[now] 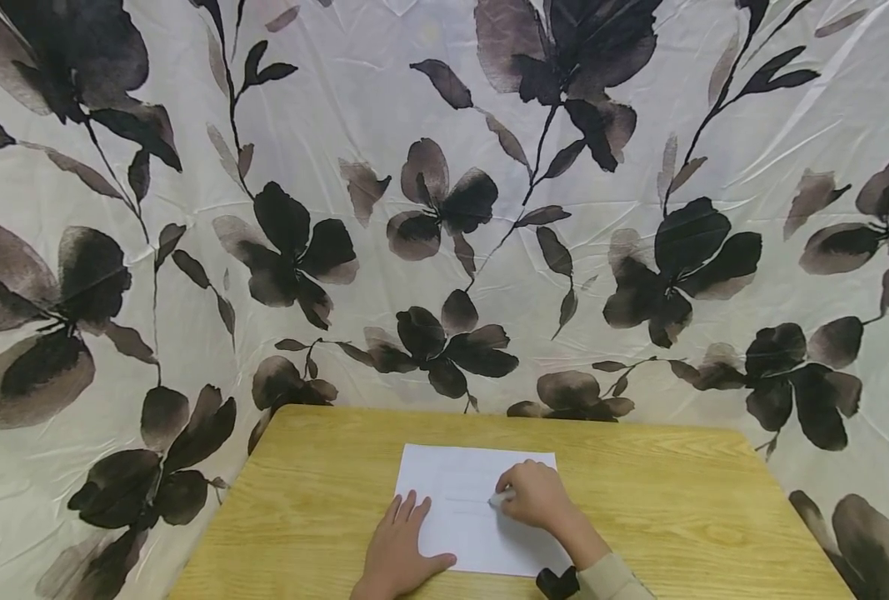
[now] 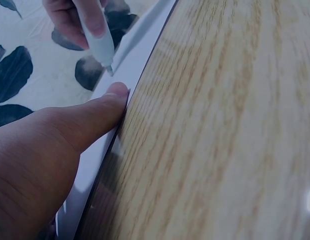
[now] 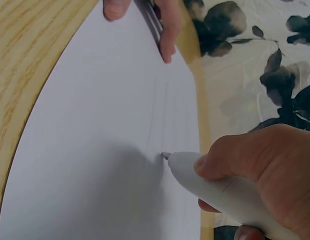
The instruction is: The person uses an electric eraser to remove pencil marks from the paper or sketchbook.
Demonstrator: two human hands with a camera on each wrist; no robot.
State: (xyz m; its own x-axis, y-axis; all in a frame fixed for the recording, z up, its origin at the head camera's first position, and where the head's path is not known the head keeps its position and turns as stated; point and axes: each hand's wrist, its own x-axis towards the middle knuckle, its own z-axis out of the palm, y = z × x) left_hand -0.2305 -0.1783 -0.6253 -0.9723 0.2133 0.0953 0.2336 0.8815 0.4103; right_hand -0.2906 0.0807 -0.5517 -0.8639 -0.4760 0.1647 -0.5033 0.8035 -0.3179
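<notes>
Yellowish wood-grain table (image 1: 661, 500) under L hand (image 1: 402, 546) & R hand (image 1: 537, 496), rounded far corners. Wht wrinkled cloth (image 1: 302, 142) w/ dk grey-brown floral print (image 1: 691, 237) beyond, fwd of both & out to either side.

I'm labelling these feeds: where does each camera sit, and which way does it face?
Head: worn there, facing forward and down at white rectangular paper on a yellow wooden table; left hand, right hand visible.
Left wrist: worn there, facing along the paper's edge; left hand close, right hand at top.
Right wrist: worn there, facing the thick white pen; right hand close, left hand at top.
Both wrist views share pen and paper.
</notes>
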